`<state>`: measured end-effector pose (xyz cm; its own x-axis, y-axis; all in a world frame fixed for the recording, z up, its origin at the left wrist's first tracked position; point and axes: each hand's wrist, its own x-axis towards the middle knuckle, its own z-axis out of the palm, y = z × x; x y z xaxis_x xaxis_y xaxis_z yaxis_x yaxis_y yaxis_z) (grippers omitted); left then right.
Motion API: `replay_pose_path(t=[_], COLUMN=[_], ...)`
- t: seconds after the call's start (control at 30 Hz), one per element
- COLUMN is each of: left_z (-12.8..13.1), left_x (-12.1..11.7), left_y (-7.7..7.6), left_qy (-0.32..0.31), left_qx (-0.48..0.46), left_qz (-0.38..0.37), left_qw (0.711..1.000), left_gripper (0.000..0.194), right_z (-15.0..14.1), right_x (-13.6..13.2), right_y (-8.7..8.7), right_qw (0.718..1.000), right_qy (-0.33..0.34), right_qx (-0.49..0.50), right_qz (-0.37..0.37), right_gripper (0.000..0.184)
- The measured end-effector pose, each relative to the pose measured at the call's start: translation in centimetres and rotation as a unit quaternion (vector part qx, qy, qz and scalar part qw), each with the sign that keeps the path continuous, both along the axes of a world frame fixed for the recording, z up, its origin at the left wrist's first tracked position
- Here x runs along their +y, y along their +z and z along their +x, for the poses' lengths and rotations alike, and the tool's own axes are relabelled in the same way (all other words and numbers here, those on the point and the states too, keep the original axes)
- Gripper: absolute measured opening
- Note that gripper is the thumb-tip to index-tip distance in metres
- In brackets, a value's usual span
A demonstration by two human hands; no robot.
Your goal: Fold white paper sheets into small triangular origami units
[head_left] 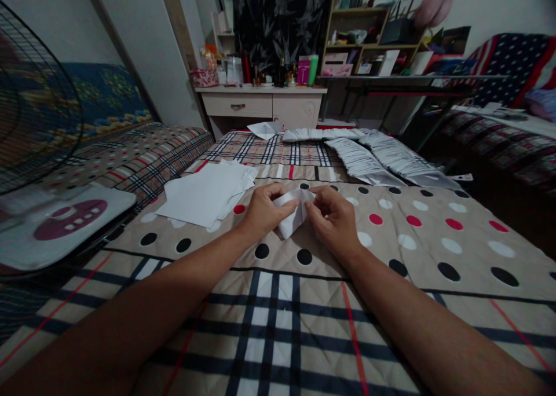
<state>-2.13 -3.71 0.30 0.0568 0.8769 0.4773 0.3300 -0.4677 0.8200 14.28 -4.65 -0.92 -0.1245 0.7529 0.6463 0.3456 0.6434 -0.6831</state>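
Note:
A small piece of folded white paper (290, 221) is held between my two hands, just above the bedspread. My left hand (267, 209) grips its left side, with the thumb lying across the near face. On the other side, my right hand (332, 215) pinches the upper right edge between thumb and fingers. A loose stack of white paper sheets (204, 193) lies to the left of my left hand. Beyond the hands, to the right, long rows of folded white papers (362, 161) lie packed together. One separate folded paper (264, 129) rests at the far side.
The dotted and plaid bedspread (278, 303) covers the surface under my arms. At the left stand a fan (39, 95) and a white-topped item with a purple oval (69, 219). A white dresser (238, 103) with bottles and a shelf unit (356, 31) stand at the back.

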Motion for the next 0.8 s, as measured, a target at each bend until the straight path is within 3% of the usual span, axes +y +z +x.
replay_pose_path(t=[0.07, 0.2, 0.3, 0.37, 0.53, 0.8], left_z=[-0.06, -0.13, -0.1, -0.09, -0.09, -0.16], left_x=[0.17, 0.42, 0.39, 0.3, 0.04, 0.11], left_y=[-0.16, -0.29, -0.23, -0.18, -0.03, -0.02], left_qy=[0.006, -0.032, -0.035, -0.03, -0.036, -0.022], left_qx=[-0.025, -0.052, -0.048, -0.047, -0.049, -0.039], left_qz=[-0.004, -0.045, -0.037, -0.028, -0.023, -0.019], left_qw=[1.0, 0.997, 0.998, 0.998, 0.998, 0.999], left_gripper=[0.018, 0.034, 0.017, 0.011, 0.018, 0.02], right_z=[-0.05, -0.07, -0.06, -0.07, -0.12, -0.04], right_x=[-0.09, -0.22, -0.34, -0.37, -0.07, 0.06], right_y=[0.07, 0.23, 0.27, 0.15, -0.43, -0.26], right_qw=[1.0, 0.998, 0.997, 0.997, 0.984, 0.973], right_qy=[0.003, 0.009, 0.033, 0.059, 0.075, 0.107], right_qx=[-0.01, -0.056, -0.067, -0.037, 0.091, 0.104], right_qz=[-0.001, 0.001, -0.015, -0.046, -0.131, -0.178], right_gripper=[0.017, 0.007, 0.008, 0.015, 0.023, 0.03])
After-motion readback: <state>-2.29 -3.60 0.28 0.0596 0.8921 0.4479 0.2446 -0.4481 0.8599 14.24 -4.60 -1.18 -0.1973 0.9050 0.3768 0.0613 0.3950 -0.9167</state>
